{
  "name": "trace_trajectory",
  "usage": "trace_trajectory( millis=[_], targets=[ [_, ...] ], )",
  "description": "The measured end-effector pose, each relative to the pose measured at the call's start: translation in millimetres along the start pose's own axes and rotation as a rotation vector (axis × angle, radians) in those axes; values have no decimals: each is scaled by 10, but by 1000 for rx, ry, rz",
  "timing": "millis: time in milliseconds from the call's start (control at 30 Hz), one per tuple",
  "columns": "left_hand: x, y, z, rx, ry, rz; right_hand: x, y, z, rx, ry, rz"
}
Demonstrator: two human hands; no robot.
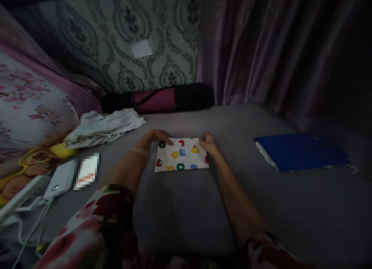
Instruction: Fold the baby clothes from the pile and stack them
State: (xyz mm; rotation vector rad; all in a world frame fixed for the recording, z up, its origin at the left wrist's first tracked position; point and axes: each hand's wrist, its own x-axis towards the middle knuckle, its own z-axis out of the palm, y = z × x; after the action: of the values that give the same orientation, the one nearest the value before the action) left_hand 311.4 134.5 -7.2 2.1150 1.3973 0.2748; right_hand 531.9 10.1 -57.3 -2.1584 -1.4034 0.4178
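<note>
Floral sleeves (107,212) cropped below; hands (208,143) partly hide printed cloth's far corners (183,154).

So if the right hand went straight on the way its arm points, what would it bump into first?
Past the letter-print cloth it touches, the right hand would probably meet the long pink-and-black bag by the wall first, though depth is hard to judge.

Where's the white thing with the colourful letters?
In the head view, the white thing is near the middle, over the grey surface, between the left hand and right hand at its far corners.
</note>
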Motion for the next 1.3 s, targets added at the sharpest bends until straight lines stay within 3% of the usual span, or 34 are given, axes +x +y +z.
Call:
trace_trajectory(
  millis=[100,167,267,400,567,767,967,1067,1133,1300],
  targets=[
    [-35,180,-196,8,-420,-36,5,-5,-77,28,-17,-135],
    [-106,312,-318,-7,-535,42,-6,-12,-164,77,-59,-263],
    [-292,518,-458,-43,-573,170,-66,-40,-351,137,-98,-403],
    [-594,765,-599,-61,-596,337,-207,-93,-676,157,-123,-471],
    [-851,888,-774,-80,-558,432,-381,-118,-1074,259,-326,-483],
    [-945,804,-918,-188,-495,327,-554,-146,-1372,382,-614,-376],
    [-866,595,-960,-248,-594,153,-586,-197,-1370,595,-556,-334],
    [-800,517,-955,-235,-525,175,-484,-165,-1237,642,-477,-351],
    [-754,492,-938,-193,-384,241,-380,-146,-1119,698,-345,-392],
    [-629,367,-799,-124,255,513,-126,-159,-808,628,273,-571]
  ],
)
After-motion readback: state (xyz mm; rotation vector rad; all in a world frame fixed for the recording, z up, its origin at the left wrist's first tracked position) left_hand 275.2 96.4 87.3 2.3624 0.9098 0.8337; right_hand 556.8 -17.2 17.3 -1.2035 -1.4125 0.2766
